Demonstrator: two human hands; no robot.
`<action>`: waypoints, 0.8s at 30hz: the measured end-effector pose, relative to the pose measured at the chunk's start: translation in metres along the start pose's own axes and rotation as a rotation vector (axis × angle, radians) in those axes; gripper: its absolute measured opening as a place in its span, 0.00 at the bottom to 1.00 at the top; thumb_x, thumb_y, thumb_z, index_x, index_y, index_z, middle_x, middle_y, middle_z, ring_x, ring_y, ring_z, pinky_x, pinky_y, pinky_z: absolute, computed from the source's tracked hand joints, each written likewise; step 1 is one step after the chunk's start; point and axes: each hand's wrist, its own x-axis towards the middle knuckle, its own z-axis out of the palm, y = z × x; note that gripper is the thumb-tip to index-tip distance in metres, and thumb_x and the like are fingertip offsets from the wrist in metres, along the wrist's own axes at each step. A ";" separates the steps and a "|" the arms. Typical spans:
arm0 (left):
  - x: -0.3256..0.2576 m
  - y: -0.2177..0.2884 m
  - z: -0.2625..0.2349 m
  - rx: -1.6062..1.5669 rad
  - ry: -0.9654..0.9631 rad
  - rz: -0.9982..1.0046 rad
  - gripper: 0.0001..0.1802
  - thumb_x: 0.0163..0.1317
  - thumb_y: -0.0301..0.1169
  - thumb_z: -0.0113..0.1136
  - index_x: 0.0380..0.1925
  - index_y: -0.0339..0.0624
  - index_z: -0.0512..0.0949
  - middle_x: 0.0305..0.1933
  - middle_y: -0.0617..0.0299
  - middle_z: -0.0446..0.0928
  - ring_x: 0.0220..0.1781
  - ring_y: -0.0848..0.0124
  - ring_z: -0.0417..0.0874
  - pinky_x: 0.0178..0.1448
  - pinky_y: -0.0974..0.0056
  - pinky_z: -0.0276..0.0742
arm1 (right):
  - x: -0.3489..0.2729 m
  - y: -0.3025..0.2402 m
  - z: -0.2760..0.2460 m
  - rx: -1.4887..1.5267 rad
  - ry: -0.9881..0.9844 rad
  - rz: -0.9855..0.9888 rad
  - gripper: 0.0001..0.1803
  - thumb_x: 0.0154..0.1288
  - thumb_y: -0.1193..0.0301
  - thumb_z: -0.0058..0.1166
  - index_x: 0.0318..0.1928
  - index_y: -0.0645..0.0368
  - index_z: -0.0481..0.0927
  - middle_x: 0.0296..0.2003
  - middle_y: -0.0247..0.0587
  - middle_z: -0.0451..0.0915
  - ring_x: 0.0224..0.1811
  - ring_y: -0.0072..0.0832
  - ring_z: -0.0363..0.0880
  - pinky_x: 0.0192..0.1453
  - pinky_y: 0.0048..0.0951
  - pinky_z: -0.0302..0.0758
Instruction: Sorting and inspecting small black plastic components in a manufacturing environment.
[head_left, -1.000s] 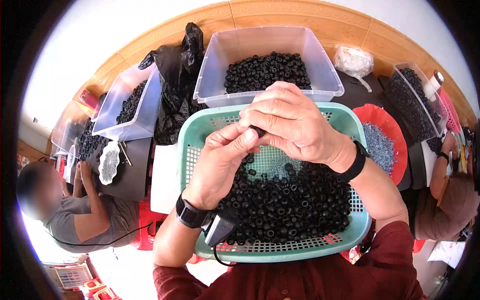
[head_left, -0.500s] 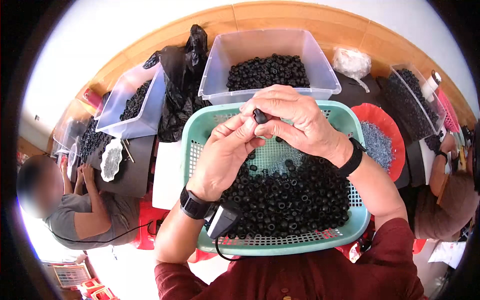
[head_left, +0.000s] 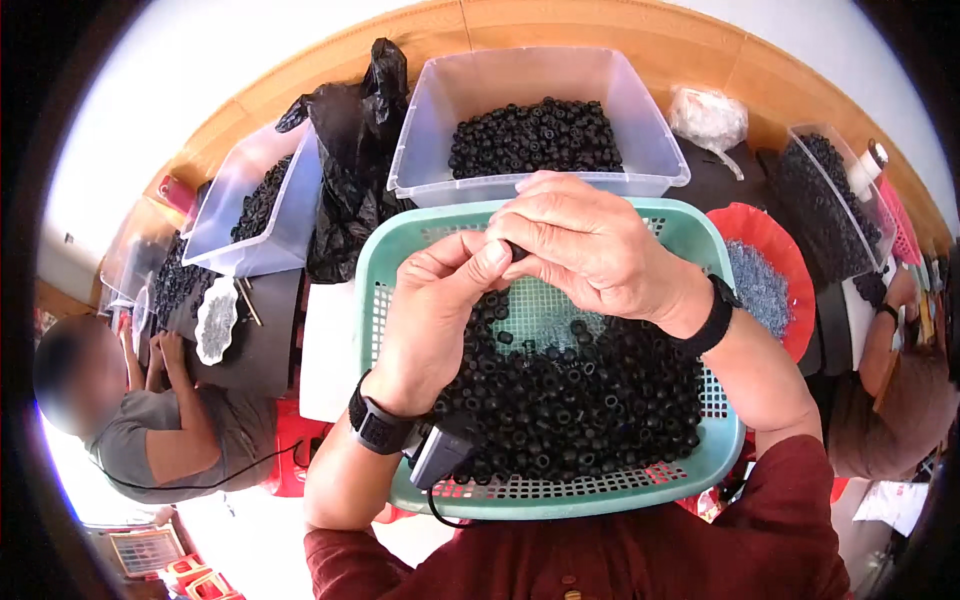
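Observation:
Over the far half of a green plastic basket (head_left: 600,500), my two hands meet at a small rounded black piece (head_left: 517,252). The thumb and fingers of my left hand (head_left: 435,310) pinch it from the left. My right hand (head_left: 610,250) closes on it from the right, its fingers curled over the top and hiding most of it. Below them, a heap of small black ring-like pieces (head_left: 570,410) with holes fills the near part of the basket. The basket's mesh floor shows near the hands.
Beyond the basket stands a clear plastic bin (head_left: 540,185) of black pieces, with a black plastic bag (head_left: 345,180) left of it. A red bowl (head_left: 790,270) holds small grey-blue bits. People sit at both sides: a grey-shirted person (head_left: 190,440) left, another person's arm (head_left: 880,340) right.
My right fingers have folded further over the black piece, so less of it shows. My left hand has turned slightly. The view has shifted a little.

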 end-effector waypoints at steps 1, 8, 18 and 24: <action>0.000 -0.002 0.000 -0.001 -0.001 -0.004 0.07 0.63 0.31 0.59 0.30 0.40 0.80 0.28 0.70 0.76 0.33 0.80 0.72 0.42 0.73 0.67 | -0.003 0.001 0.000 -0.001 0.000 0.004 0.16 0.48 0.72 0.65 0.39 0.61 0.79 0.34 0.38 0.77 0.37 0.37 0.76 0.46 0.37 0.74; -0.002 0.004 0.003 -0.051 0.007 0.031 0.07 0.64 0.32 0.58 0.35 0.40 0.80 0.33 0.69 0.78 0.35 0.80 0.73 0.44 0.73 0.69 | 0.002 -0.003 -0.004 -0.122 0.039 0.069 0.20 0.52 0.67 0.63 0.47 0.56 0.80 0.42 0.35 0.81 0.40 0.29 0.78 0.49 0.33 0.69; -0.002 0.003 0.002 -0.015 -0.018 0.052 0.09 0.65 0.31 0.57 0.40 0.39 0.80 0.36 0.68 0.79 0.39 0.80 0.76 0.47 0.72 0.70 | 0.003 -0.003 -0.010 -0.142 0.014 0.042 0.17 0.48 0.69 0.64 0.41 0.58 0.80 0.37 0.34 0.79 0.38 0.30 0.77 0.48 0.34 0.69; 0.000 0.000 -0.004 0.000 -0.050 0.009 0.10 0.67 0.32 0.54 0.44 0.40 0.79 0.41 0.66 0.80 0.40 0.80 0.76 0.48 0.72 0.70 | 0.000 0.002 -0.002 -0.076 0.064 0.007 0.16 0.48 0.71 0.64 0.39 0.61 0.78 0.35 0.38 0.77 0.36 0.36 0.76 0.46 0.35 0.70</action>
